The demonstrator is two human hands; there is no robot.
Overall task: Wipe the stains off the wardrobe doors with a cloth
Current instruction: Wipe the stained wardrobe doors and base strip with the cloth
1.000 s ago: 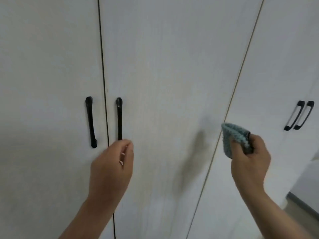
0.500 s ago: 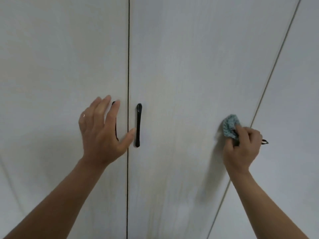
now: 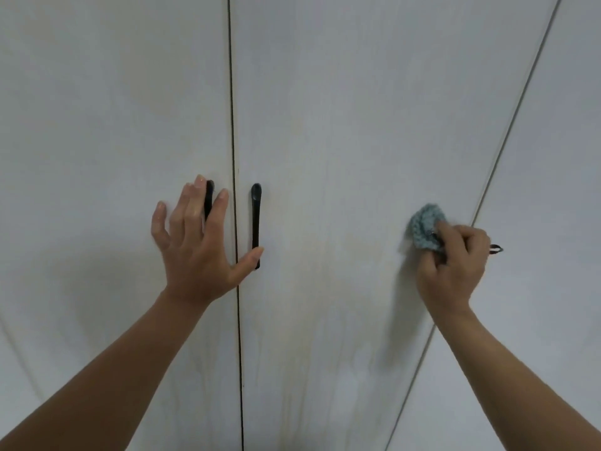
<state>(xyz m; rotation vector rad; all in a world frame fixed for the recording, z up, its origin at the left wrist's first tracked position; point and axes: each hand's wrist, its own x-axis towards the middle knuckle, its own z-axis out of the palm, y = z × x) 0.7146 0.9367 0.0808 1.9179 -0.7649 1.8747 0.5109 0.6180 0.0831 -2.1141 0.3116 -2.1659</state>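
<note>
Wiping is just getting going on the middle door.

The right grip is clutching the bunched blue cloth and pressing it against the middle door, near that door's right edge and about level with the handles. The left grip is lying flat and spread on the left door, partly covering its handle, thumb reaching toward the other handle. Faint yellowish streaks are showing low on the middle door, so most of the wiping is probably remaining; whether the left door and right door are clean, I cannot tell.
</note>
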